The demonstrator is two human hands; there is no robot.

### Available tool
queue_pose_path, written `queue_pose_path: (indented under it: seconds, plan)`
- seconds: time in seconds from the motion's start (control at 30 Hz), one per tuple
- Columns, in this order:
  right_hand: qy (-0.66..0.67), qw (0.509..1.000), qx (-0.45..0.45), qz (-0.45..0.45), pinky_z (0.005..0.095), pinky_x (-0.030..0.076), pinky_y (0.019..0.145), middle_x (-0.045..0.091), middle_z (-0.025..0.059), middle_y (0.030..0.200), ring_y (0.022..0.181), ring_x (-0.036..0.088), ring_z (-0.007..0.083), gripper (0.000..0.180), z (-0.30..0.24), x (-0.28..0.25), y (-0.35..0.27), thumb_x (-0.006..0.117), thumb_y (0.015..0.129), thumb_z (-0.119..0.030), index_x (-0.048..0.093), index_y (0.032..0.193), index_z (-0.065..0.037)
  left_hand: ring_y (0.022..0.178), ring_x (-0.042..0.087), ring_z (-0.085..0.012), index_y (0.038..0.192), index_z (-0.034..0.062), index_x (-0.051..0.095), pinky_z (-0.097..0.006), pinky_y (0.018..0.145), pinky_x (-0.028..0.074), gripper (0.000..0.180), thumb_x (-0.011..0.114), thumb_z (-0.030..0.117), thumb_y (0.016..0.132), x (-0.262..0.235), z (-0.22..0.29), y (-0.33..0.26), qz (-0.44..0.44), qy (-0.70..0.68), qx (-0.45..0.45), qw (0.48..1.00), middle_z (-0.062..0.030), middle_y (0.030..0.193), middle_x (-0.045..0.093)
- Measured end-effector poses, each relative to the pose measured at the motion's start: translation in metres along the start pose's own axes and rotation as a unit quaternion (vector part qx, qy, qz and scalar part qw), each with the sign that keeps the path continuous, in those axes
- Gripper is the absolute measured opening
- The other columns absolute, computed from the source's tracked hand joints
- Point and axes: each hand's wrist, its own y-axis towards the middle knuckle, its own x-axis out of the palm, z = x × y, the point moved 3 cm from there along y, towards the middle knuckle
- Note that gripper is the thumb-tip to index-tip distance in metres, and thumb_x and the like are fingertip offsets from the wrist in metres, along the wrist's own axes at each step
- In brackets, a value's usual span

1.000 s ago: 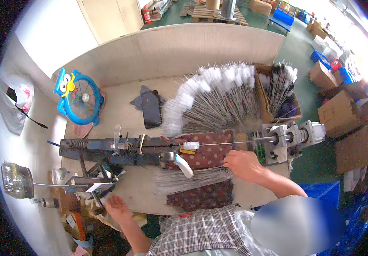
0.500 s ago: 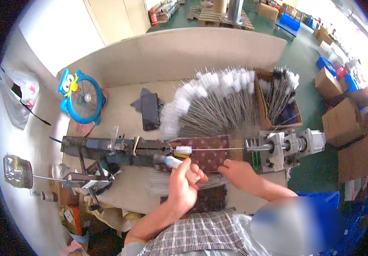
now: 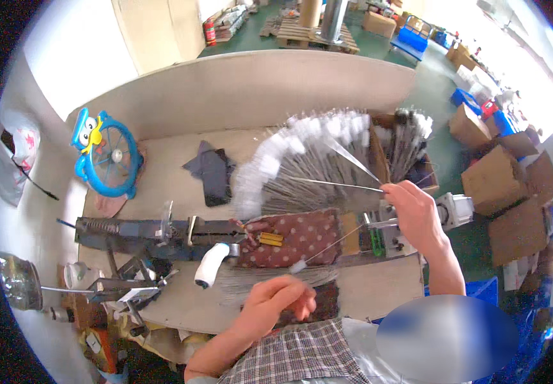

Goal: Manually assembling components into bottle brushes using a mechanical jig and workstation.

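My right hand (image 3: pixel 415 208) is raised over the metal motor block (image 3: pixel 386 235) and pinches a thin wire brush (image 3: pixel 337 184) by its end; the wire runs left over the fanned pile of white-tipped wire brushes (image 3: pixel 302 168). My left hand (image 3: pixel 275 305) is near the table's front edge, fingers curled on a thin wire with a small white tip (image 3: pixel 298 266), above a bundle of bare wires (image 3: pixel 270 277). Between the hands lies a red dotted cushion (image 3: pixel 295 238) on a long dark machine (image 3: pixel 148 229) with a white handle (image 3: pixel 210 269).
A blue toy fan (image 3: pixel 106 155) stands at the back left, a dark cloth (image 3: pixel 210 171) mid-table. A box of brushes (image 3: pixel 411 150) sits at the right edge, cardboard cartons (image 3: pixel 507 185) on the floor beyond. Metal tools and clutter (image 3: pixel 116 291) crowd the front left.
My right hand has lifted from the machine's front to the brush pile and taken a wire. My left hand has drawn back from the machine toward the table's front edge.
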Motion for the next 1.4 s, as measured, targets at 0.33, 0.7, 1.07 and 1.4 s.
queue_pose_path:
  seconds: [0.33, 0.7, 1.07, 1.4]
  plan:
    - [0.113, 0.992, 0.029, -0.04, 0.035, 0.05, 0.066, 0.063, 0.0124, 0.082, 0.077, 0.062, 0.031, 0.014, 0.023, 0.051, -0.009, 0.058, 0.079, -0.007, 0.062, 0.092, -0.005, 0.067, 0.061, -0.0257, 0.098, 0.0133, 0.054, -0.037, 0.058, 0.048, 0.019, 0.059, 0.015, 0.079, 0.034, -0.023, 0.142, 0.1, 0.687, 0.338, 0.636, -0.0088, 0.084, 0.059]
    - [0.12, 0.979, -0.067, -0.153, 0.0359, 0.048, 0.067, 0.061, 0.0018, 0.068, 0.072, 0.057, 0.0233, 0.013, 0.005, 0.064, 0.003, 0.064, 0.071, -0.027, 0.066, 0.073, -0.014, 0.09, 0.062, -0.0259, 0.105, 0.0081, 0.063, -0.035, 0.082, 0.049, 0.03, 0.066, 0.02, 0.078, -0.016, -0.013, 0.057, 0.129, 0.691, 0.316, 0.637, -0.0099, 0.103, 0.063]
    - [0.175, 0.963, -0.197, -0.065, 0.037, 0.049, 0.063, 0.057, 0.0028, 0.068, 0.076, 0.055, 0.0256, 0.006, -0.094, 0.169, 0.041, 0.059, 0.067, -0.013, 0.055, 0.064, -0.01, 0.077, 0.062, -0.0196, 0.098, 0.0008, 0.063, -0.029, 0.068, 0.049, 0.028, 0.053, 0.025, 0.09, -0.089, -0.038, -0.02, 0.338, 0.156, 0.117, 0.921, -0.0099, 0.087, 0.065]
    - [0.126, 0.971, -0.181, -0.09, 0.0349, 0.047, 0.062, 0.058, 0.0005, 0.066, 0.074, 0.054, 0.0222, 0.007, -0.111, 0.17, 0.043, 0.061, 0.067, -0.016, 0.061, 0.063, -0.012, 0.056, 0.057, -0.0145, 0.073, 0.0, 0.064, -0.031, 0.054, 0.046, 0.039, 0.062, 0.038, 0.081, -0.103, -0.029, 0.013, 0.318, 0.281, 0.083, 0.902, -0.0059, 0.064, 0.063]
